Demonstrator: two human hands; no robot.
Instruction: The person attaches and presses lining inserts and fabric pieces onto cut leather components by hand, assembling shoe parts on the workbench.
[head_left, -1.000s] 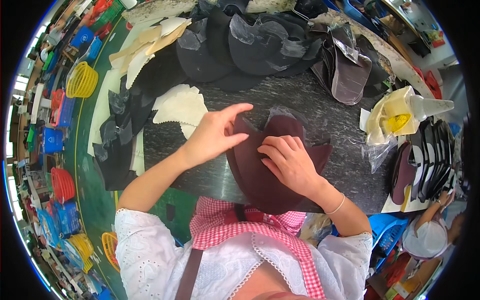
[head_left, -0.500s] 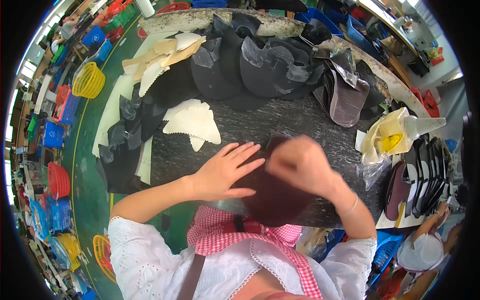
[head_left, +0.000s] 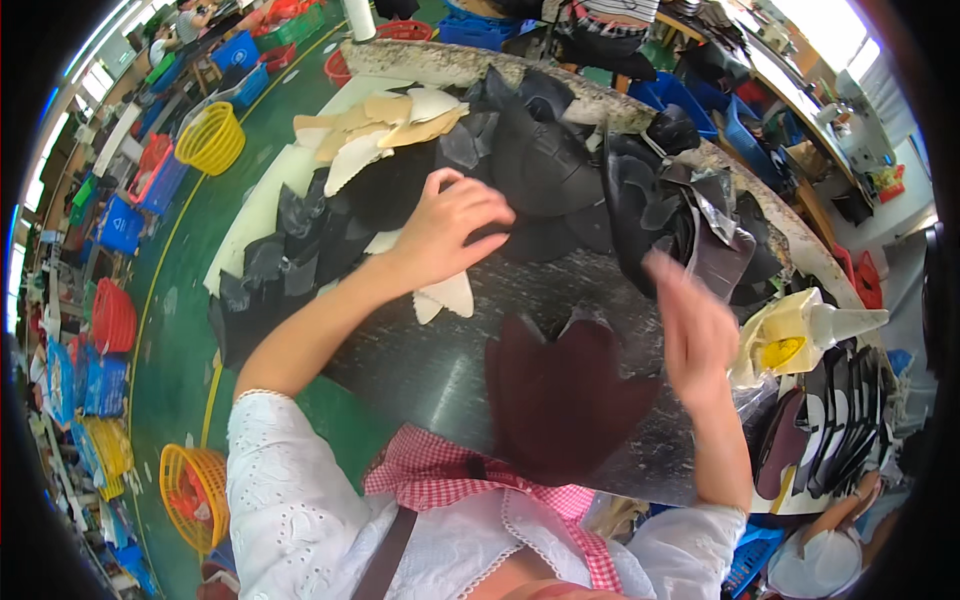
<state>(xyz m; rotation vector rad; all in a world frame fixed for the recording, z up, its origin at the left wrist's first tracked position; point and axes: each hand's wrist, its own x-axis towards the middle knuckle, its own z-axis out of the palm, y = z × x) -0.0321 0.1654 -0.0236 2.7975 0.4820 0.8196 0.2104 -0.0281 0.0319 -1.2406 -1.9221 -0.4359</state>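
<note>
Head view:
- Worktop: dark grey, streaked, smooth-faced surface; carries the items below.
- Maroon piece: flat, matt, rounded sheet with a notched upper outline; lies at the middle of the worktop's front edge, untouched. Whether it is one layer or several cannot be told.
- Handling, as judged: light, soft to half-stiff, bending rather than breaking, apt to slide on the smooth surface; best taken by the rounded near rim or a side margin, leaving the notched points free of strain.
- Right hand: blurred, raised over the worktop's right half; fingertips at the lower end of the black piece, a long, curved, thin sheet toward the back edge. Pinched or merely near: cannot tell.
- Black piece, as judged: light and springy; best held by its long margin.
- Left hand: thumb and fingers apart, no item visible between them; over the off-white, zigzag-edged flat pieces, left of the worktop's middle.
- Black rounded sheets: overlapping along the back edge.
- Tan and cream flat pieces: heap near the back left corner.
- Translucent yellowish bottle with cone nozzle: by the right edge.
- Black-and-white flat pieces: row near the front right corner.
</note>
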